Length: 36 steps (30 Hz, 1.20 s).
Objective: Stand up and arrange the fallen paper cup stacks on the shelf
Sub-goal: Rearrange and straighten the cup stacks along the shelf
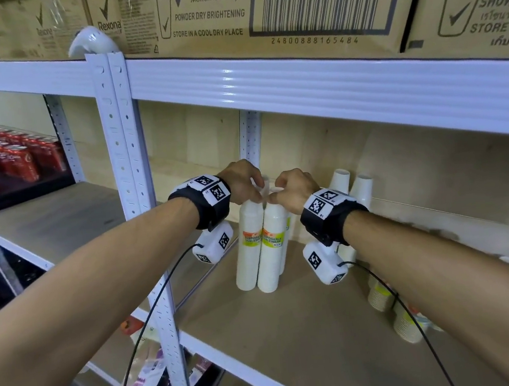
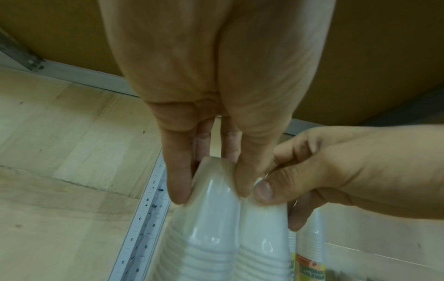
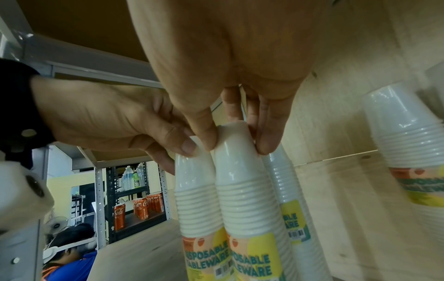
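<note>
Two wrapped stacks of white paper cups stand upright side by side on the wooden shelf (image 1: 294,331). My left hand (image 1: 254,189) pinches the top of the left stack (image 1: 248,247), seen close in the left wrist view (image 2: 206,218). My right hand (image 1: 278,191) pinches the top of the right stack (image 1: 271,251), which shows in the right wrist view (image 3: 240,180). A third stack (image 3: 286,186) stands just behind them. Two more stacks (image 1: 362,187) lean on the back wall. Fallen stacks (image 1: 406,324) lie at the right under my right forearm.
Rexona cartons (image 1: 289,4) fill the shelf above, over a low white beam (image 1: 298,86). A perforated upright post (image 1: 130,175) stands to the left, with red cola cans (image 1: 11,157) in the bay beyond. Packets (image 1: 151,382) lie on the shelf below.
</note>
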Tool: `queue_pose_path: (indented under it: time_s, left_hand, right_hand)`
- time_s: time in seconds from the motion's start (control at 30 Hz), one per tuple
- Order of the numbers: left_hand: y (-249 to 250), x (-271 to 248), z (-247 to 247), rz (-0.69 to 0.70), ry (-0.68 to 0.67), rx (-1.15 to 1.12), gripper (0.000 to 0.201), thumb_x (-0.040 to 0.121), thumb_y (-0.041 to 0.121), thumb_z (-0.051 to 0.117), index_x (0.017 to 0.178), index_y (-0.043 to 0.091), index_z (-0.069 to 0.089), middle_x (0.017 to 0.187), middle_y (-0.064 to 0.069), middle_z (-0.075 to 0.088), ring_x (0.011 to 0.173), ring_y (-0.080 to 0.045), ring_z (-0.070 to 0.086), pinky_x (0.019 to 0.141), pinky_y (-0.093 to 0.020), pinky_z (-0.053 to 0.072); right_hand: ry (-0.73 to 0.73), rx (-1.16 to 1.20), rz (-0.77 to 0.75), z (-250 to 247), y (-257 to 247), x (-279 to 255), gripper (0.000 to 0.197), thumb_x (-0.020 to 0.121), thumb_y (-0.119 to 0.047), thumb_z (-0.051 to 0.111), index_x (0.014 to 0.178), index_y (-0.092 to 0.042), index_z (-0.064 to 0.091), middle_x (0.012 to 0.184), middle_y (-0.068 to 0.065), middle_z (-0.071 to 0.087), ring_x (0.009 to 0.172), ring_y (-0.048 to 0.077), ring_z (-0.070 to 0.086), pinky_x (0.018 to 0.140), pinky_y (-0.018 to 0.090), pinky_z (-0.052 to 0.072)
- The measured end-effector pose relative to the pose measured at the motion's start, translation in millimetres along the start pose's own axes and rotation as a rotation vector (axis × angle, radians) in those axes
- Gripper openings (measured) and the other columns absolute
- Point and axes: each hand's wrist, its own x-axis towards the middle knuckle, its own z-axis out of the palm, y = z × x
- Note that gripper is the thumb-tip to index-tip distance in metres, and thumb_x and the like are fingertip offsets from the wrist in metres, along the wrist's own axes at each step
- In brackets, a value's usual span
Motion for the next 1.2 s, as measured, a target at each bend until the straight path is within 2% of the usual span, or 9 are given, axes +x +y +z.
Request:
queue_pose_path:
  time_s: [0.1,0.23,0.33,0.43,0.57,0.7,0.8,0.93,1.2]
  left_hand:
    - [8.0,1.6,-0.6,0.019,-0.029,0.003,0.032,0.080,0.012,0.077,0.111,0.011,0.069,0.106,-0.004,0.056,0.084,-0.023,0.061,0.058,-0.026,0.052]
    - [20.7,7.1,0.4,0.029,-0.081,-0.003,0.033,0.079,0.012,0.077,0.111,0.014,0.069,0.113,-0.008,0.064,0.091,-0.029,0.066,0.057,-0.025,0.053]
    - [31.1,13.5,1.8,0.045,-0.108,0.010,0.032,0.078,0.016,0.078,0.109,0.018,0.070,0.113,-0.008,0.065,0.089,-0.028,0.067,0.056,-0.025,0.054]
    - [45.2,21.6,5.1,0.080,-0.129,-0.005,0.033,0.078,0.017,0.079,0.110,0.018,0.070,0.114,-0.006,0.064,0.091,-0.028,0.069,0.063,-0.028,0.059]
    - [71.3,33.3,12.3,0.152,-0.148,-0.017,0.034,0.078,0.015,0.079,0.111,0.017,0.070,0.113,-0.006,0.064,0.097,-0.027,0.068,0.074,-0.034,0.062]
    - [90.5,44.2,22.9,0.220,-0.155,-0.008,0.034,0.079,0.013,0.078,0.112,0.015,0.070,0.112,-0.004,0.064,0.096,-0.025,0.068,0.069,-0.030,0.061]
    - [102.9,54.9,33.6,0.275,-0.150,0.001,0.033,0.081,0.010,0.076,0.113,0.014,0.070,0.114,-0.001,0.063,0.090,-0.018,0.063,0.061,-0.024,0.054]
    - [113.1,69.7,45.2,0.318,-0.125,0.038,0.036,0.081,0.010,0.075,0.117,0.015,0.069,0.123,-0.002,0.062,0.106,-0.019,0.060,0.072,-0.024,0.049]
    - [119.4,92.9,63.4,0.364,-0.099,0.049,0.038,0.081,0.006,0.072,0.119,0.015,0.068,0.126,-0.004,0.062,0.113,-0.021,0.059,0.081,-0.026,0.048]
  right_hand:
    - [0.000,-0.014,-0.001,-7.1,1.2,-4.5,0.050,0.079,-0.031,0.074,0.121,-0.007,0.064,0.125,0.006,0.062,0.108,0.023,0.059,0.080,0.026,0.045]
    - [-0.008,-0.016,0.015,-21.3,10.0,-14.2,0.036,0.082,-0.029,0.072,0.108,-0.005,0.068,0.106,-0.002,0.060,0.099,0.021,0.060,0.071,0.025,0.042]
    - [0.007,-0.032,0.065,-32.4,19.9,-17.3,0.039,0.078,-0.033,0.074,0.103,-0.003,0.068,0.103,0.007,0.065,0.091,0.024,0.063,0.070,0.029,0.051]
    - [0.009,-0.040,0.111,-46.0,30.3,-19.0,0.039,0.074,-0.035,0.076,0.097,-0.005,0.069,0.094,0.006,0.066,0.077,0.019,0.061,0.055,0.022,0.044]
    - [0.004,-0.086,0.168,-68.0,45.4,-22.9,0.034,0.074,-0.034,0.076,0.092,-0.006,0.069,0.089,0.007,0.068,0.076,0.020,0.064,0.053,0.022,0.044]
    - [0.013,-0.118,0.211,-82.2,58.4,-25.5,0.032,0.075,-0.034,0.076,0.090,-0.006,0.071,0.088,0.005,0.068,0.072,0.017,0.062,0.050,0.021,0.041]
    - [0.051,-0.131,0.240,-93.0,68.0,-26.5,0.035,0.075,-0.032,0.076,0.099,-0.008,0.073,0.098,0.006,0.070,0.079,0.018,0.063,0.053,0.020,0.043]
    - [0.070,-0.163,0.239,-102.5,77.0,-28.1,0.036,0.080,-0.028,0.073,0.107,-0.004,0.070,0.108,0.010,0.068,0.093,0.024,0.064,0.076,0.030,0.054]
    - [0.116,-0.148,0.276,-105.5,91.2,-23.9,0.036,0.083,-0.025,0.072,0.113,-0.006,0.066,0.117,0.010,0.063,0.103,0.025,0.062,0.078,0.028,0.048]
